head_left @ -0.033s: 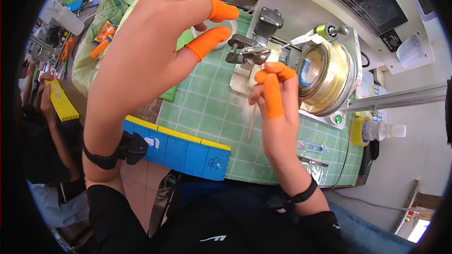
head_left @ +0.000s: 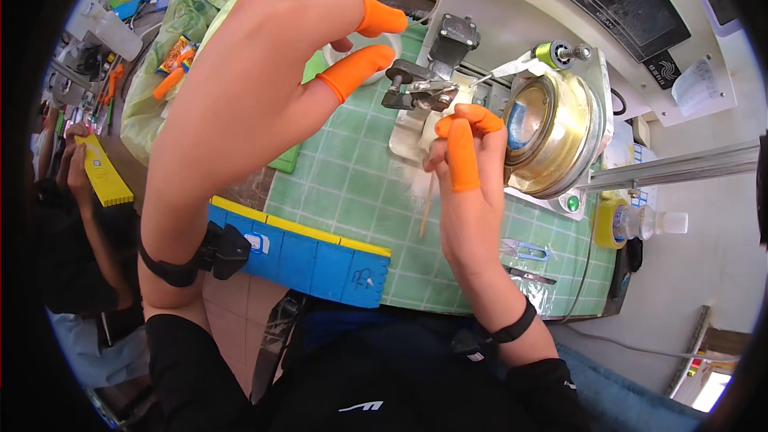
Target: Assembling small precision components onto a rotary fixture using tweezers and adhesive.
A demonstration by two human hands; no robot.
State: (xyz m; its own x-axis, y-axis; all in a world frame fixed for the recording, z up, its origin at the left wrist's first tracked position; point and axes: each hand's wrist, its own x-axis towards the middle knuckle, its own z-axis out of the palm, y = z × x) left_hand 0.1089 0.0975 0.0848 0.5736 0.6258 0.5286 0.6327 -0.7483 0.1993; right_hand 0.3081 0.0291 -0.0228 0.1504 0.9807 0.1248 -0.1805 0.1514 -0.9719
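My left hand (head_left: 272, 72), with orange finger cots on thumb and index finger, hovers beside a white round bowl (head_left: 390, 48). Its thumb and index finger are apart, and I see nothing between them. My right hand (head_left: 468, 176) also wears orange cots. Its fingers are closed on a thin wooden stick (head_left: 427, 206), whose lower part sticks out below the hand; the upper end is hidden. Just beyond those fingertips is a dark metal clamp (head_left: 424, 90) on the white machine (head_left: 520, 12). A brass-coloured round drum (head_left: 566, 140) stands right of that hand.
The bench has a green gridded mat (head_left: 352, 168). A blue tray strip (head_left: 320, 254) lies at its front edge. Blue-handled snips (head_left: 528, 251) and a clear bottle (head_left: 640, 222) sit to the right. A green plastic bag (head_left: 148, 104) stands left; another person's hand (head_left: 78, 156) holds a yellow strip (head_left: 104, 172).
My right fingers have shifted very slightly at the clamp, with the stick still in them. The left hand stays nearly in place.
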